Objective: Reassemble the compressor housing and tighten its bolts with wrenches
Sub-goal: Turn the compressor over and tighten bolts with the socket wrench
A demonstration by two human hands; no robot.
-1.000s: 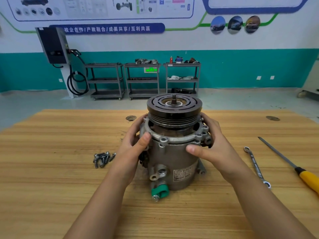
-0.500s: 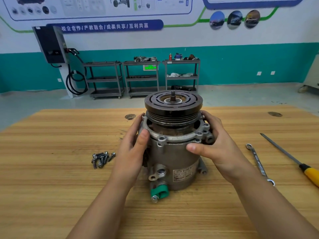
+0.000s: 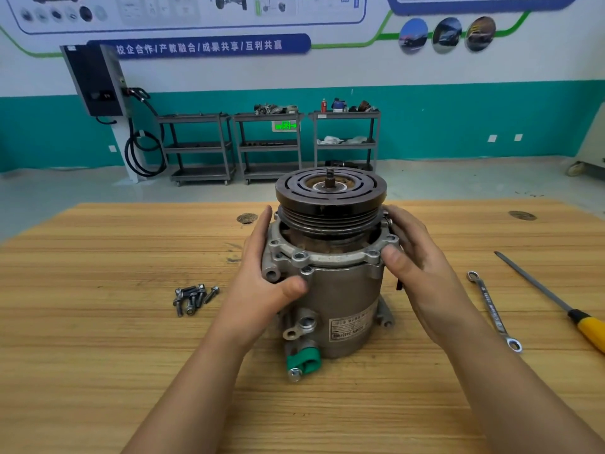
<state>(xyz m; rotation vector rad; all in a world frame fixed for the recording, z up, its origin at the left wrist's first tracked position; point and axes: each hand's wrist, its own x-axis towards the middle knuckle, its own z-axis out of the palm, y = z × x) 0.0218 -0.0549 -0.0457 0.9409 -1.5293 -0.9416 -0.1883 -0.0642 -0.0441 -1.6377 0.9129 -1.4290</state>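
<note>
On the pale wooden table point(image 3: 98, 355), at nine o'clock from the work, lies a loose pile of dark steel flanged bolts point(image 3: 193, 298). I count five or six, as they overlap.

The left hand point(image 3: 262, 283) is clamped on the nine o'clock side of the grey cast-metal cylindrical compressor point(image 3: 340, 299). Its fingers wrap behind the body and its thumb presses the front just under the rim. The compressor stands upright at the middle of the table. It carries a silvery aluminium flanged cover point(image 3: 327, 257) and one black grooved pulley point(image 3: 330, 198) on top. The cover's bolt holes facing the camera look empty.

The right hand point(image 3: 415, 263) grips the three o'clock side, with its thumb on the cover's edge and its fingers curled behind.

At three o'clock, well apart from the compressor, lie one slim chrome ring wrench point(image 3: 492, 311) and, beyond it, one long steel-shafted yellow-handled tool point(image 3: 556, 299).

The step in hand appears to be seating and turning the cover so its holes line up with the body. Next, I judge, one hand must let go, reach to nine o'clock for a bolt and start it by hand. The wrench comes after that.
</note>
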